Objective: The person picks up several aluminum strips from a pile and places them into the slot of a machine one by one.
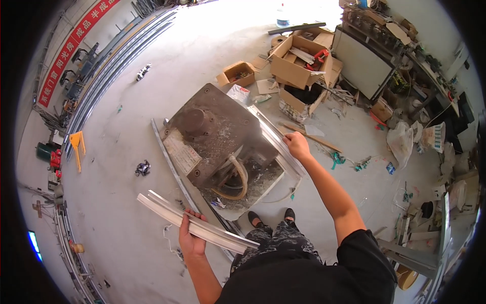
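Observation:
My left hand (192, 239) is closed around a pale aluminium profile (164, 209), which reaches from left of the machine to in front of my legs. My right hand (297, 146) has its fingers closed on a second shiny aluminium profile (271, 130) along the machine's right side. Between my hands stands a brown, dusty metal machine (223, 121) with a round raised cap, a label plate and an opening. A looped pale hose (243, 175) sits in that opening, among metal chips.
Cardboard boxes (293, 71) with scraps stand beyond the machine. A long metal bar (169, 159) runs along its left side. Long profiles (109, 66) are stacked at the far left, near a yellow stand (77, 147). Plastic bags (401, 142) and clutter line the right wall.

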`<state>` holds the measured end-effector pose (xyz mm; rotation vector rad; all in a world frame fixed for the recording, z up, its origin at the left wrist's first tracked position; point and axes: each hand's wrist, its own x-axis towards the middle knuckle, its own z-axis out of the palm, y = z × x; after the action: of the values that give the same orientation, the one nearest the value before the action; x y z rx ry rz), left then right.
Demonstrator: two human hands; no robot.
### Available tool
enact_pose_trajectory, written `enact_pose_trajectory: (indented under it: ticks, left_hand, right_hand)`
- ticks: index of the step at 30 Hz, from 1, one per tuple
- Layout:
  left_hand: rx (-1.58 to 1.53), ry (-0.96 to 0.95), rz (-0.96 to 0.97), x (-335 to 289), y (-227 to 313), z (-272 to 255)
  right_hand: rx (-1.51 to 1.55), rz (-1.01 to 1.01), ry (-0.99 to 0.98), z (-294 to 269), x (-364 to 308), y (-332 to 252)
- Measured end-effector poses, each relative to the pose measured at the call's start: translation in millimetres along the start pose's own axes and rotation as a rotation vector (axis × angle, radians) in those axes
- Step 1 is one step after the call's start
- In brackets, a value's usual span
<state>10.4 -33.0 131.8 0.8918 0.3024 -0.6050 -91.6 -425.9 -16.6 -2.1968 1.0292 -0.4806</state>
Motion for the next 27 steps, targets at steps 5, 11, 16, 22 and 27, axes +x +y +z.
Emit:
enact_pose_trajectory:
  ticks: [5, 11, 16, 22, 27]
  left_hand:
    - [-0.085, 0.029, -0.02, -13.8, 3.0, -9.0]
    - [-0.092, 0.07, -0.013, -13.4, -0.8, -20.1]
    - [-0.046, 0.047, -0.032, -8.2, -6.4, -11.9]
    - [0.104, -0.099, -0.084, -9.6, -12.8, 42.0]
    - [0.125, -0.156, -0.059, -10.7, -14.1, 44.2]
  right_hand:
    - [-0.083, -0.077, 0.046, 23.2, 4.2, -1.7]
    - [0.09, -0.06, 0.004, -40.2, -40.3, -27.9]
    - [1.114, -0.375, -0.492, -158.2, -146.2, -153.8]
    - [1.717, -1.178, -0.853, -194.1, -180.6, -262.1]
    - [1.863, -1.075, -0.972, -186.8, -177.4, -277.9]
